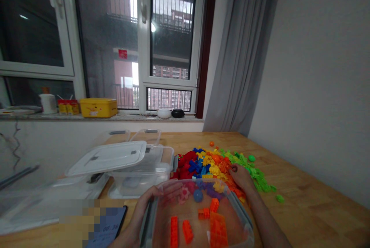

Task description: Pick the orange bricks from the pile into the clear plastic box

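Observation:
A clear plastic bin (247,223) stands at the near table edge with a few orange bricks (214,221) inside. My left hand (156,198) grips the bin's far left rim, fingers curled over the edge. Beyond the bin lies a pile of toy bricks (214,163) in red, blue, yellow, orange and green. My right hand (241,176) rests on the pile's right side among orange and green bricks, fingers curled down into them; whether it holds a piece is hidden.
Several empty clear bins and lids (115,159) are stacked left of the pile. A phone (110,226) lies at the near left. The windowsill holds a yellow box (98,107) and small items. A grey curtain and a white wall stand to the right.

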Demonstrator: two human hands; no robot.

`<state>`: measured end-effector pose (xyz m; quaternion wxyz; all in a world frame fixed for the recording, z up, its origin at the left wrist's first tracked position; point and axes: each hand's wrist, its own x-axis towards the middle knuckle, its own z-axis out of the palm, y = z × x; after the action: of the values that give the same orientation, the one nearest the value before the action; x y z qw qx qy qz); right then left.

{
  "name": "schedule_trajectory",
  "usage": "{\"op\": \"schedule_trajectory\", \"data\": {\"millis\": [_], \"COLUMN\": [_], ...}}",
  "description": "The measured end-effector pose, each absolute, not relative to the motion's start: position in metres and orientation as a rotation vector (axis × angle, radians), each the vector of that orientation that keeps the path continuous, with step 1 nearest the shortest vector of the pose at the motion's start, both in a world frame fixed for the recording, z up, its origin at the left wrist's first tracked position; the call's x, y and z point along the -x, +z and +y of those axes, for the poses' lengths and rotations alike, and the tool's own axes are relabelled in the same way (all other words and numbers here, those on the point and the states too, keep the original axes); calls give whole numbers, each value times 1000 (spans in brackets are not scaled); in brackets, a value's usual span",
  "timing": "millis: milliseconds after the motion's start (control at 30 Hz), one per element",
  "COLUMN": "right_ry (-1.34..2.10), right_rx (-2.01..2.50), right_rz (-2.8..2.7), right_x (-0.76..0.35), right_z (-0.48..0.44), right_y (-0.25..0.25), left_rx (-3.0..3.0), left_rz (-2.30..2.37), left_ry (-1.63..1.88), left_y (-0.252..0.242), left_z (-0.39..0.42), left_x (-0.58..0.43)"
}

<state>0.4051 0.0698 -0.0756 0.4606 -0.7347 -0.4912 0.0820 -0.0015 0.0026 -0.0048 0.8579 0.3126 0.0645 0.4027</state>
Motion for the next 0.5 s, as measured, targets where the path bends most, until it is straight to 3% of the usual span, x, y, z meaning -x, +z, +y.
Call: {"op": "schedule_trajectory", "data": {"millis": [333,500], "right_ry": [384,948], "right_rx": [1571,986], "right_rz": [-1050,-955], "right_x": [-384,-346], "right_z": [65,52], "right_y": [-55,-40], "left_rx": [-677,-682], "left_rz": [175,162], "left_ry": [836,846], "left_y": [0,-5], "left_z": [0,3], "left_x": [1,1]}}
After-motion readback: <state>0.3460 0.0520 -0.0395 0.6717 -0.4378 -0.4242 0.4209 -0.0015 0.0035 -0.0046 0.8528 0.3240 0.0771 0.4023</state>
